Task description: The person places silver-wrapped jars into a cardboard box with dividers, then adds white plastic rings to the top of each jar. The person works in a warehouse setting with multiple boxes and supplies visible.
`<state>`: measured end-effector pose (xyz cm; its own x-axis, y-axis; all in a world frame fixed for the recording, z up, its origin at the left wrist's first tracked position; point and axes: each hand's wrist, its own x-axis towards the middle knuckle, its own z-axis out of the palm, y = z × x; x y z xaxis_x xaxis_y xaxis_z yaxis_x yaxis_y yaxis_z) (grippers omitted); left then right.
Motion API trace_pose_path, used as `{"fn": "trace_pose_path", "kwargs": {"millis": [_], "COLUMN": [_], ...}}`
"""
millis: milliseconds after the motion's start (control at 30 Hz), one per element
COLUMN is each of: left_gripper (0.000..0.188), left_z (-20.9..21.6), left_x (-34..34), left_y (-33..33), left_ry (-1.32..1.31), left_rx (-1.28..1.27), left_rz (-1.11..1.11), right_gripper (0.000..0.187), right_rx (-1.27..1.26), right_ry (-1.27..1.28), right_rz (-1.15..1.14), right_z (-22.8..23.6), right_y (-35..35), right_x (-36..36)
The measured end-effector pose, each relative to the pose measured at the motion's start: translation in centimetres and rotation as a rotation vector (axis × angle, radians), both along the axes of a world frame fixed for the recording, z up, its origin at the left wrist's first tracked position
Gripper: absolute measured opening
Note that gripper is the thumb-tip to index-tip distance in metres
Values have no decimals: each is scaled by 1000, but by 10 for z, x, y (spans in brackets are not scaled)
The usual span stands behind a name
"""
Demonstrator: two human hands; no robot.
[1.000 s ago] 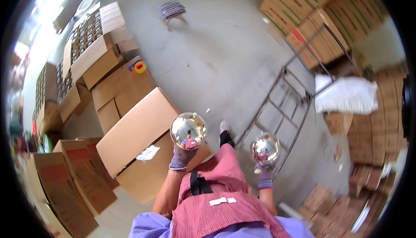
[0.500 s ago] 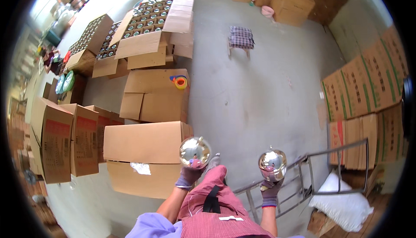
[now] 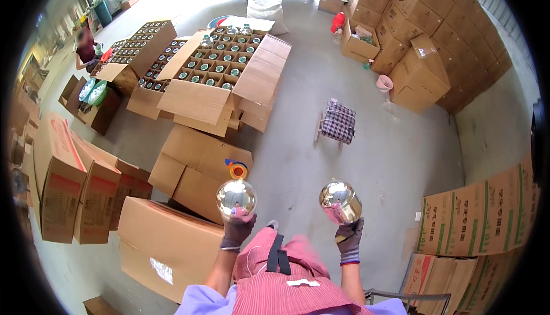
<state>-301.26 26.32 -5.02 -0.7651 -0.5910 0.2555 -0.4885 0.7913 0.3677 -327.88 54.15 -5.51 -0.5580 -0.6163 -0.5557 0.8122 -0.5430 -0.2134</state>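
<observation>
In my gloved left hand (image 3: 238,233) a mirror-bright silvered glass flask liner (image 3: 236,197) stands up, its rounded end with a small tip away from me. The fingers wrap its lower end. My right hand (image 3: 350,240), also gloved, grips a second silvered glass flask liner (image 3: 340,201), tilted slightly left. Both liners are held apart, out in front of my body. Beyond the left one, a tape roll in an orange and blue dispenser (image 3: 238,170) lies on a closed carton (image 3: 197,157).
Ahead to the left stands an open, divided carton (image 3: 195,98) filled with several liners. A stool with a checked cushion (image 3: 338,122) is on the floor ahead. Cartons line the right side (image 3: 475,220). A person (image 3: 86,48) sits far left. A metal frame (image 3: 412,298) stands low right.
I have moved forward: the stool, tape and open cartons are nearer, and the metal frame has slid toward the lower edge. Both liners stay in my hands, the right one now tilted left.
</observation>
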Motion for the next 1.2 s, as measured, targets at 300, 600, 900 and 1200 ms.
{"fn": "trace_pose_path", "kwargs": {"millis": [300,600,900,1200], "left_gripper": [32,43,55,43], "left_z": [-55,-60,-67,-71], "left_x": [-159,-300,-367,-490], "left_y": [-148,-188,-291,-565], "left_ry": [-223,1144,2212,1409], "left_rx": [-424,1039,1492,1617], "left_rz": [165,920,809,322], "right_gripper": [41,43,13,38], "right_rx": [50,-88,198,201], "right_ry": [177,10,534,-42], "right_rz": [244,459,691,636], "right_z": [-32,-82,-80,-23], "right_y": [-205,-352,-538,-729], "right_x": [-226,-459,-571,-639]}}
